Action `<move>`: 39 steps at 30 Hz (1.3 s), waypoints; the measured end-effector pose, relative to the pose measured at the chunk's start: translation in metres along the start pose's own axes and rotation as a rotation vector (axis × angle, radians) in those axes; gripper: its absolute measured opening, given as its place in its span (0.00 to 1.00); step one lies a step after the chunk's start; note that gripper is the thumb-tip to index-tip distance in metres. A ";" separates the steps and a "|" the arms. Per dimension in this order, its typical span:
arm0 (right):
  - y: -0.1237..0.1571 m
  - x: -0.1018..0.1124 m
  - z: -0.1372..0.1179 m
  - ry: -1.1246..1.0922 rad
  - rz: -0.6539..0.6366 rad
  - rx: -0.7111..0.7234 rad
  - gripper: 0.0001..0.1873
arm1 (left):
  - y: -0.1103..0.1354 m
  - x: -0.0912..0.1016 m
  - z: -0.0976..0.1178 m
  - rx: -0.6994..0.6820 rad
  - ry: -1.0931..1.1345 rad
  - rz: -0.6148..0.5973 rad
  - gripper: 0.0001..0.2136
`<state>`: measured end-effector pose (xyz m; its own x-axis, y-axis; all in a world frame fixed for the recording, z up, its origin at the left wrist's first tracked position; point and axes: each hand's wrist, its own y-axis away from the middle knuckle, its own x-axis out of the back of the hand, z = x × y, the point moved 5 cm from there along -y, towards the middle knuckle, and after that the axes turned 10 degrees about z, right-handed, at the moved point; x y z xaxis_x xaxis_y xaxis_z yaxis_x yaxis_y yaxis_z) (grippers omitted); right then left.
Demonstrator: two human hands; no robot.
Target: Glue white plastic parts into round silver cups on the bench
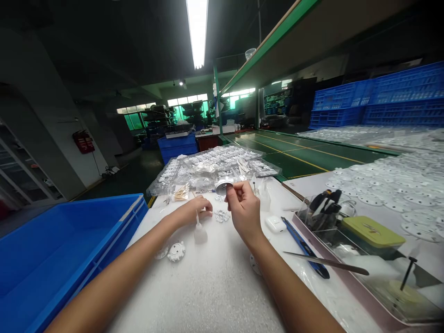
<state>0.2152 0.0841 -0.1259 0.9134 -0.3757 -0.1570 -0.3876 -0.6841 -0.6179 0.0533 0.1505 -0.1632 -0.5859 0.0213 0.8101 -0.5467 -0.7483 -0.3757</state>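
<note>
My right hand (243, 206) pinches a round, silver-white cap-like part (224, 187) by its edge, raised above the table and tilted. Beside a small heap of tiny white parts (221, 216), my left hand (196, 210) is low with its fingers bent together; whatever may be between the fingertips is hidden. A small translucent dropper bottle (200, 233) with a thin nozzle stands just below the left hand. Nearer to me lies a white round disc with holes (176, 251). Another disc (255, 264) is partly covered by my right forearm.
Clear trays of white parts (222, 157) are stacked behind, near cotton swabs (181, 192). To the right lie a white case (275, 224), a blue utility knife (305, 247), tweezers (326, 262) and a tool box (347, 268). A blue bin (69, 240) stands left.
</note>
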 end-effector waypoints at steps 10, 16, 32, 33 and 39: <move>0.022 -0.012 -0.019 0.250 -0.104 0.407 0.05 | 0.046 0.094 0.027 0.272 0.594 0.507 0.12; 0.031 -0.019 -0.019 0.281 -0.141 0.474 0.05 | 0.066 0.076 0.030 0.359 0.830 0.498 0.11; 0.038 -0.030 -0.017 0.081 -0.301 0.162 0.06 | 0.077 0.071 0.042 0.393 0.972 0.521 0.08; 0.041 -0.031 -0.017 0.079 -0.312 0.172 0.06 | 0.078 0.070 0.049 0.353 0.941 0.513 0.08; 0.045 -0.031 -0.018 0.075 -0.284 0.232 0.04 | 0.082 0.073 0.076 0.207 0.691 0.536 0.07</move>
<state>0.1669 0.0536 -0.1346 0.9655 -0.2413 0.0974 -0.0732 -0.6109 -0.7883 0.0115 0.0407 -0.1008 -0.9972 -0.0210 0.0721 -0.0165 -0.8754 -0.4831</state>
